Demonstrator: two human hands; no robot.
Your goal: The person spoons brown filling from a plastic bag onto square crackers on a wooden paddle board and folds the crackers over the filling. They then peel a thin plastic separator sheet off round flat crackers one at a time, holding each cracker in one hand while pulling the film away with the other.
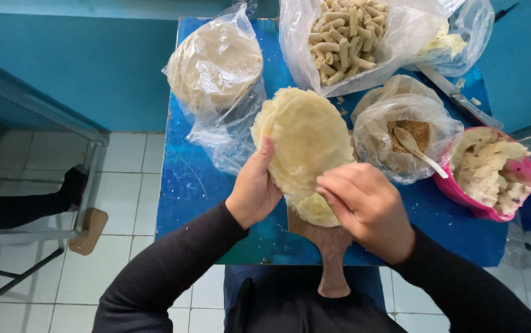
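Above wooden board [330, 246]: left hand [254, 188] grip closed on wrapper stack [305, 139]; right hand [367, 206] pinching stack edge.

Single head-worn view, looking steeply down from above the person's chest, close over both hands [315, 191] and the blue table [204, 185]; tiled floor [123, 172] appears at left. No second view overlaps.
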